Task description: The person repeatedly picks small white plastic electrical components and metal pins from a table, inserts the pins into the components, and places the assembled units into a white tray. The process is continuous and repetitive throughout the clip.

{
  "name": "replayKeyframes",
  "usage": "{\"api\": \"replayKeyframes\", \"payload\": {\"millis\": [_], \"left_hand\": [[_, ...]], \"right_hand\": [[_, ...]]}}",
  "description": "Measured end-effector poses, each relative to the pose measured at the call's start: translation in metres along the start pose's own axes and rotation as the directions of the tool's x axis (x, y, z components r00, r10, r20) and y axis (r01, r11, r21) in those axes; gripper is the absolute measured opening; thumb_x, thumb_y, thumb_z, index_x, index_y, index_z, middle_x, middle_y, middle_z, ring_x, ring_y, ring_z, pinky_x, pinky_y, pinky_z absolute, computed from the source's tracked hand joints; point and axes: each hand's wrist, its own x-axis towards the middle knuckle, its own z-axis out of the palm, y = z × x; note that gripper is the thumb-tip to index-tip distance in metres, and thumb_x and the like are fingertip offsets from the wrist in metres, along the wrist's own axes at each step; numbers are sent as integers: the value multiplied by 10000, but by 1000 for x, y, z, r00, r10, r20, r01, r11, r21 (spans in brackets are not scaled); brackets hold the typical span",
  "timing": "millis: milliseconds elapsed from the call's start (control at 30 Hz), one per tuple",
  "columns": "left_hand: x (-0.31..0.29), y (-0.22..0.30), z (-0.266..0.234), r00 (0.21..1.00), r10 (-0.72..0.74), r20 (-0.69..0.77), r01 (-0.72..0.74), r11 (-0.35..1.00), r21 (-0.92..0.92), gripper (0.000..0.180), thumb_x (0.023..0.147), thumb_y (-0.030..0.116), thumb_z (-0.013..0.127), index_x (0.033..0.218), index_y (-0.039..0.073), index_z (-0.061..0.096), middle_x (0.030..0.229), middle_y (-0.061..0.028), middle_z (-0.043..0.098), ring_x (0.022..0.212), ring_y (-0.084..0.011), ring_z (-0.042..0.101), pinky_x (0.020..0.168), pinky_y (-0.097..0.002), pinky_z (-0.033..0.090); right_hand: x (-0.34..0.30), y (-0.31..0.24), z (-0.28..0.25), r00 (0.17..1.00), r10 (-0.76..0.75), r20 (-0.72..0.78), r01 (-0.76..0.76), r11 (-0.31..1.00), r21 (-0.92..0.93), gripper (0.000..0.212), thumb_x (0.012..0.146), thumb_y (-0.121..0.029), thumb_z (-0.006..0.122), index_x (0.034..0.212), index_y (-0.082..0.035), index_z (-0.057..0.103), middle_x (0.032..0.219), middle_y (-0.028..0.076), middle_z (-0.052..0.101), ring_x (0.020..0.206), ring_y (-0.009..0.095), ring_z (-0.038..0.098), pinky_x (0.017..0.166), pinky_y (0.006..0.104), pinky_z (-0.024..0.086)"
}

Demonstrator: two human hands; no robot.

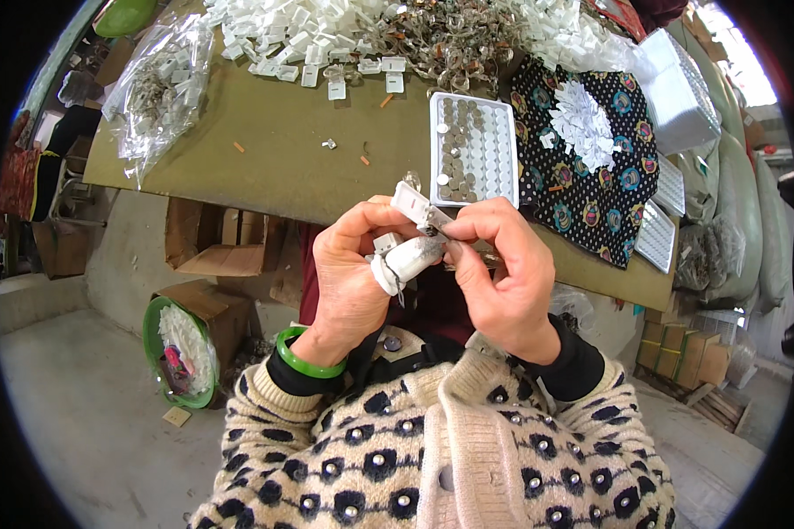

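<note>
In front of my body, above the table's near edge, my left hand grips a small white plastic casing between fingers and thumb. A worn white wrap, tied with dark string, covers that thumb. Another small white piece shows between the fingers and the palm. My right hand is closed, its thumb and index finger pinched at the near end of the casing. Small dark and metallic bits show there; whatever lies between those fingertips is too small to make out. A green bangle circles my left wrist.
On the olive table lie heaps of white casings and tangled wired parts. A white tray of round metal discs stands beside patterned cloth bearing white pieces. A plastic bag lies left; a green basin stands below.
</note>
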Motion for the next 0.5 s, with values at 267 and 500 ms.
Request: {"api": "replayKeyframes", "payload": {"millis": [267, 500], "left_hand": [[-5, 0, 9, 987, 91, -135, -78, 992, 102, 192, 814, -70, 704, 988, -27, 634, 903, -70, 669, 705, -110, 634, 619, -239, 546], [-5, -3, 8, 988, -76, -136, 58, 990, -132, 184, 850, -23, 682, 1014, -24, 601, 886, -96, 668, 675, -129, 632, 555, -232, 512]], "right_hand": [[-2, 20, 15, 864, -503, 4, 456, 780, -429, 352, 674, 56, 686, 1006, -12, 591, 909, 118, 541, 765, 296, 546, 664, 378, 475], [-3, 19, 11, 964, -248, -95, 213, 935, -285, 204, 807, 94, 625, 971, -20, 585, 882, 125, 562, 746, 286, 578, 660, 355, 492]]}}
